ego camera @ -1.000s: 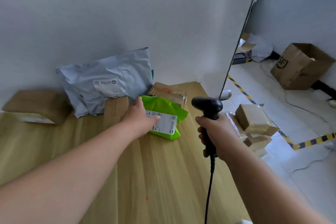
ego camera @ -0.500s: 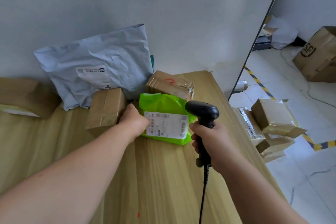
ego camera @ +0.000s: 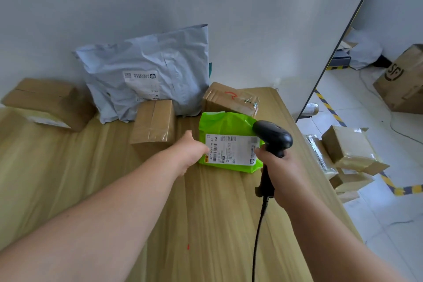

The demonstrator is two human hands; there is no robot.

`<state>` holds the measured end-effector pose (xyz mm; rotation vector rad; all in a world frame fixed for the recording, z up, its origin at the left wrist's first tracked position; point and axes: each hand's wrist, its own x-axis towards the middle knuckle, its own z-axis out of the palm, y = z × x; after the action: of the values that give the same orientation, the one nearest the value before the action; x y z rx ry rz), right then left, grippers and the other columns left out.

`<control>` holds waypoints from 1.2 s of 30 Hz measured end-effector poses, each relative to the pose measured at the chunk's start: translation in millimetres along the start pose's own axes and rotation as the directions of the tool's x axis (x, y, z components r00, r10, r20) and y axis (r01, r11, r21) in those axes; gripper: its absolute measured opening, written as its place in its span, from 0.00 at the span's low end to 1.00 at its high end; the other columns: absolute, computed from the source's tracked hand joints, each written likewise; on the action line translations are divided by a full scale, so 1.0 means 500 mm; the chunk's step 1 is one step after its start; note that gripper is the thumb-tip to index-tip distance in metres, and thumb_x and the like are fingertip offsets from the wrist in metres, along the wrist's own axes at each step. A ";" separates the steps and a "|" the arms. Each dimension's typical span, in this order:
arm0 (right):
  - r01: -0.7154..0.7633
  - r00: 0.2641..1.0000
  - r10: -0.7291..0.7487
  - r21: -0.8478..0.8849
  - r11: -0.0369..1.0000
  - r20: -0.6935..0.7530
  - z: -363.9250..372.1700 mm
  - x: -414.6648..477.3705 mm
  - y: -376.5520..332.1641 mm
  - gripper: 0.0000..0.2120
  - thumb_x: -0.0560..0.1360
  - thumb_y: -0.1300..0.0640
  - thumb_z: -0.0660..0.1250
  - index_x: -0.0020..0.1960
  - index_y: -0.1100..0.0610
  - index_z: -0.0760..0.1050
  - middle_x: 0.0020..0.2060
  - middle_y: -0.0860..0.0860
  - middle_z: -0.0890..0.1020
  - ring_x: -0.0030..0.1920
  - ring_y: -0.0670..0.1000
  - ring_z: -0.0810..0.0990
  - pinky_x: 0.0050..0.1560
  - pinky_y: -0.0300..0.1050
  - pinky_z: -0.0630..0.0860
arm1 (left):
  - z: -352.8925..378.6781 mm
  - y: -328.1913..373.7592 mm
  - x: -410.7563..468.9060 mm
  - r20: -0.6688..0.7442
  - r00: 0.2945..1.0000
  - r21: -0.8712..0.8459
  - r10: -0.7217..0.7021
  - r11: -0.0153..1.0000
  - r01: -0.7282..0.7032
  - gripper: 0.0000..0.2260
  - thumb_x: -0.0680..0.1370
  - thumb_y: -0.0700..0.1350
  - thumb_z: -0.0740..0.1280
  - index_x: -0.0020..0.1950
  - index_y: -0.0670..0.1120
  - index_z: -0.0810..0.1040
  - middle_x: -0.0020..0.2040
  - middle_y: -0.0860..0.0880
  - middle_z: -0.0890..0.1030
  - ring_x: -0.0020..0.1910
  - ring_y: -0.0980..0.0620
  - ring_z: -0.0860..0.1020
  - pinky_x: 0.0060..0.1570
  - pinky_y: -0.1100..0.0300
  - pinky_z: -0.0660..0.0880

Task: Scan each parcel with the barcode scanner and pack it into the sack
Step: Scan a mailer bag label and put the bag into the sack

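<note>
A bright green parcel [ego camera: 225,125] with a white barcode label lies flat on the wooden table [ego camera: 114,190]. My left hand [ego camera: 190,151] grips its left edge, fingers under the label side. My right hand [ego camera: 278,167] is closed around the handle of a black barcode scanner [ego camera: 273,137], whose head hangs just over the label's right end. The scanner's cable [ego camera: 257,236] runs down toward me. No sack is in view.
Behind the green parcel stand a taped brown box [ego camera: 230,98], a small brown box [ego camera: 153,125], a large grey mailer [ego camera: 146,75] leaning on the wall and another brown box [ego camera: 45,101] at far left. Several brown boxes [ego camera: 350,151] lie on the floor right of the table.
The view has shifted down and closer to the table. My left hand has slid the green parcel flatter with its label up, and the scanner has come in over the label's right end.
</note>
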<state>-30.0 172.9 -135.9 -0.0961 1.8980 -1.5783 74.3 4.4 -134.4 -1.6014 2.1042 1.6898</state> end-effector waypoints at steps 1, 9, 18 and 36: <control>-0.006 1.000 0.006 0.000 1.000 0.017 0.005 0.005 0.008 0.05 0.77 0.58 0.69 0.46 0.54 0.74 0.32 0.53 0.67 0.28 0.53 0.67 0.24 0.45 0.73 | 0.008 -0.003 0.010 0.015 1.000 -0.007 -0.005 1.000 0.006 0.30 0.75 0.38 0.68 0.75 0.47 0.61 0.69 0.45 0.72 0.65 0.45 0.72 0.67 0.53 0.67; -0.041 0.995 0.035 0.055 0.998 0.095 0.009 0.004 0.034 0.02 0.77 0.57 0.70 0.48 0.54 0.77 0.42 0.52 0.78 0.40 0.53 0.75 0.26 0.45 0.76 | 0.026 -0.022 -0.003 0.130 0.991 -0.130 -0.008 0.991 0.025 0.08 0.80 0.36 0.61 0.53 0.49 0.73 0.53 0.49 0.79 0.48 0.51 0.76 0.40 0.60 0.68; -0.034 0.989 0.007 0.184 0.982 0.145 0.057 -0.176 -0.038 0.07 0.78 0.60 0.68 0.56 0.56 0.78 0.43 0.54 0.77 0.37 0.52 0.74 0.24 0.46 0.75 | -0.118 -0.032 -0.180 0.011 0.999 -0.706 0.034 0.708 -0.016 0.22 0.72 0.39 0.72 0.65 0.41 0.72 0.46 0.45 0.81 0.38 0.51 0.79 0.36 0.59 0.76; 0.257 0.775 -0.088 -0.185 0.948 0.626 0.266 -0.820 -0.123 0.05 0.77 0.58 0.70 0.47 0.58 0.74 0.32 0.56 0.80 0.30 0.55 0.76 0.33 0.48 0.70 | -0.512 -0.333 -0.767 -0.354 0.926 -0.453 0.133 0.841 -0.294 0.11 0.76 0.33 0.66 0.52 0.49 0.77 0.49 0.48 0.81 0.38 0.54 0.79 0.33 0.61 0.73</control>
<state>338.1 228.0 90.1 -0.8274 1.5759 -1.1859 512.4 97.8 64.9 -1.9275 2.1686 2.3630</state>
